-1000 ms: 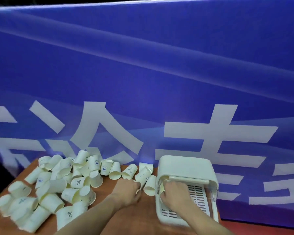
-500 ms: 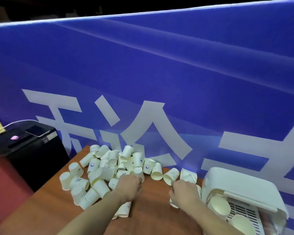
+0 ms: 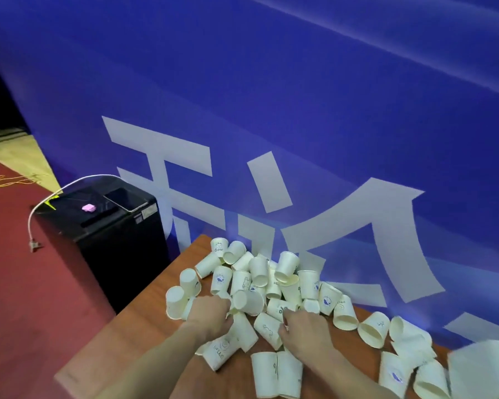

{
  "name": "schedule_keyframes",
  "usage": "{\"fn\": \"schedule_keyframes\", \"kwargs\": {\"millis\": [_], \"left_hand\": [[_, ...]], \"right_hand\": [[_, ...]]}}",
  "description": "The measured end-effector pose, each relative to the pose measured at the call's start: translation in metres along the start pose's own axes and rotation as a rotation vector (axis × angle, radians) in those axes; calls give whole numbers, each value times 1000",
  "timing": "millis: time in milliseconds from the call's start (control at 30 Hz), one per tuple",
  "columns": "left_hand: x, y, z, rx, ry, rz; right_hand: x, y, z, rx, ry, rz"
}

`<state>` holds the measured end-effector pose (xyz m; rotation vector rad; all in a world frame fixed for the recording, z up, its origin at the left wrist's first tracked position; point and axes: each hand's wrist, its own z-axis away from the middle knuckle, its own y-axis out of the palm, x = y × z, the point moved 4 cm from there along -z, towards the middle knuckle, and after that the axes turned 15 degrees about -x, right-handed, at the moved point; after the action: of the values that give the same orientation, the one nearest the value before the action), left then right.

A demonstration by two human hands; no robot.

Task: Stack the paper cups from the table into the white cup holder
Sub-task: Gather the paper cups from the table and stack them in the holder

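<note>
Table [image 3: 121, 349]: both hands [image 3: 209, 311] now reach into paper cups [image 3: 260, 286].

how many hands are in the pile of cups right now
2. The left hand sits at the left side of the pile of paper cups; the right hand sits near its middle front. What they grip, if anything, is hidden.
</note>
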<state>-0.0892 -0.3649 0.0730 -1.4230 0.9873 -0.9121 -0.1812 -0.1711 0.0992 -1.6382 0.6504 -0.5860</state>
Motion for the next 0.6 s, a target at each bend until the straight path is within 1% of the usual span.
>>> {"fn": "schedule_keyframes", "kwargs": {"millis": [133,300,400,600], "left_hand": [[40,7,-13,23,-21,44],[59,9,-53,12,-10,41],[51,6,-87,-22,14,59],[-2,9,-159,-64,141,90]], "right_hand": [[28,14,-32,43,32,-26],[30,19,-74,41,93,-53],[13,11,-98,21,155,-54],[-41,9,-135,8,284,-35]]}}
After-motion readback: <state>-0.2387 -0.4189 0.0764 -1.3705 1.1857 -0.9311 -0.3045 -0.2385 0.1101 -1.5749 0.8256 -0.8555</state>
